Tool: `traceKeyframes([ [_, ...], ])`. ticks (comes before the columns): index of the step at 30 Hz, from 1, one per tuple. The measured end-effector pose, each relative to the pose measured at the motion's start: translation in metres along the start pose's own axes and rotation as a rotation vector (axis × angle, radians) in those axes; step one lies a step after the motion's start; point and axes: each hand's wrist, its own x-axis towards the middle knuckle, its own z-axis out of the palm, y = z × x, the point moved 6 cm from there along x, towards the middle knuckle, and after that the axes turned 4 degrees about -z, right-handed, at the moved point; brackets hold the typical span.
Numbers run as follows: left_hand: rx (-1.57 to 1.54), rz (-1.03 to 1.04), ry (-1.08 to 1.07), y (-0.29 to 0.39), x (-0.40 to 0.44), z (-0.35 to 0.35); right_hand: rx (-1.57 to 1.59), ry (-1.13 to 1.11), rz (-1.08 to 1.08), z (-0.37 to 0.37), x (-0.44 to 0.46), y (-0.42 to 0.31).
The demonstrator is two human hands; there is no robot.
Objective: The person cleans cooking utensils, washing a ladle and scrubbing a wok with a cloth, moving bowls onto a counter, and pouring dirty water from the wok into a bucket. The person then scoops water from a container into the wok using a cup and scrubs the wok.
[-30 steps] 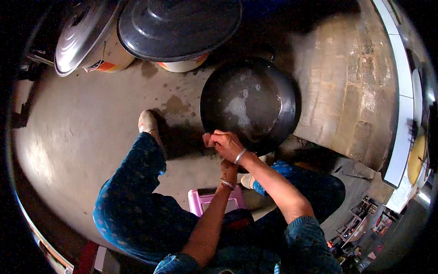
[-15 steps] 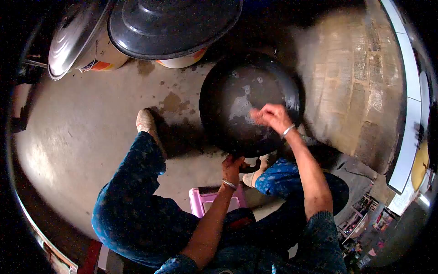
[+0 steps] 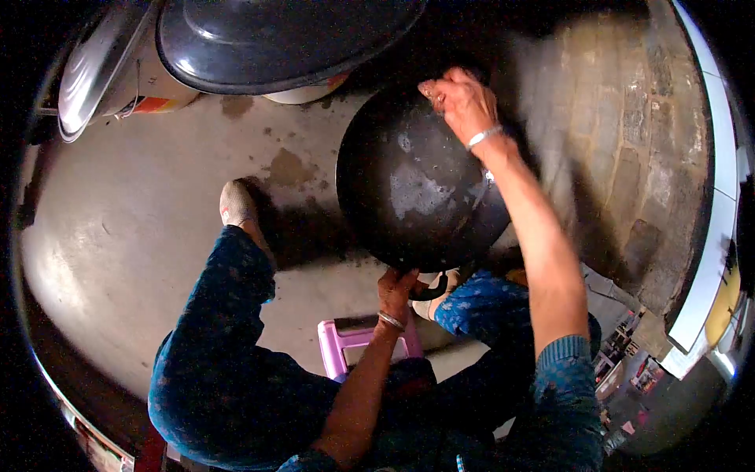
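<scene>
A large dark wok [image 3: 370, 173] rests near the floor in front of me, with pale wet patches on its inner surface. My left hand [image 3: 395, 291] is closed at its near edge, by the loop handle [image 3: 432, 291]. My right hand [image 3: 465, 102] is over the wok's far right rim with the fingers curled together. A small uneven bit shows at those fingertips, too unclear to name. Each wrist wears a light bangle.
A pink plastic stool [image 3: 334, 354] stands between my legs. Lidded buckets, one under a dark lid [image 3: 267, 47] and one under a silvery lid [image 3: 98, 75], stand at the back left. A rough brick wall [image 3: 629, 149] rises on the right. Brown wet stains [image 3: 287, 169] mark the floor.
My right hand has moved from above the wok's middle to its far rim, the arm stretching out. The left hand remains at the handle.
</scene>
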Motion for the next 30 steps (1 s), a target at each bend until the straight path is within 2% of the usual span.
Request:
traceKeyframes([
  [1,-0.016,-0.027,0.002,0.003,-0.001,0.000,-0.302,-0.017,-0.173,-0.003,0.010,-0.003],
  [2,-0.030,-0.045,0.005,0.002,-0.001,-0.001,-0.301,-0.027,-0.174,-0.003,0.012,0.010],
  [4,0.015,-0.021,-0.011,-0.003,0.001,-0.002,-0.584,-0.077,-0.548,0.001,0.002,0.015],
  [5,0.041,-0.004,-0.020,-0.004,0.001,-0.002,-0.646,-0.205,-0.525,-0.006,-0.003,0.016],
  [6,0.067,0.014,-0.029,-0.003,0.002,-0.002,-0.647,-0.213,-0.526,-0.012,-0.015,0.020],
  [9,-0.077,-0.117,0.022,-0.010,0.000,-0.001,-0.798,-0.377,-0.496,-0.024,-0.065,0.046],
  [10,-0.136,-0.099,0.025,-0.009,-0.002,0.000,-0.857,-0.416,-0.504,-0.024,-0.090,0.054],
  [12,-0.204,-0.078,0.028,-0.007,-0.002,0.000,-0.792,-0.440,-0.434,-0.021,-0.140,0.070],
  [13,-0.134,-0.069,0.044,-0.008,-0.001,-0.002,-0.765,-0.450,-0.337,-0.016,-0.160,0.066],
  [15,-0.064,-0.059,0.050,-0.013,0.001,0.000,-0.781,-0.503,-0.213,-0.004,-0.197,0.044],
  [16,-0.144,-0.057,0.049,-0.016,0.001,0.000,-0.820,-0.546,-0.191,0.006,-0.211,0.027],
  [18,-0.221,-0.050,0.044,-0.012,-0.001,0.000,-0.732,-0.770,0.079,0.034,-0.227,0.001],
  [21,-0.200,-0.045,0.082,-0.001,-0.006,0.000,-0.410,-0.683,0.271,0.077,-0.236,-0.028],
  [22,-0.127,0.039,0.081,0.004,-0.007,0.001,-0.296,-0.688,0.353,0.091,-0.234,-0.036],
  [24,-0.056,0.126,0.077,0.000,-0.002,-0.003,-0.231,-0.605,0.351,0.124,-0.225,-0.042],
  [26,0.138,0.159,-0.006,-0.017,0.011,-0.009,-0.110,-0.389,0.369,0.126,-0.200,-0.066],
  [28,0.320,0.207,-0.061,-0.018,0.015,-0.006,-0.088,-0.301,0.375,0.135,-0.177,-0.079],
  [29,0.078,0.176,-0.050,-0.003,0.007,-0.001,-0.059,-0.219,0.386,0.136,-0.166,-0.082],
  [30,0.020,0.151,-0.061,-0.003,0.005,-0.002,-0.044,-0.220,0.389,0.135,-0.156,-0.079],
])
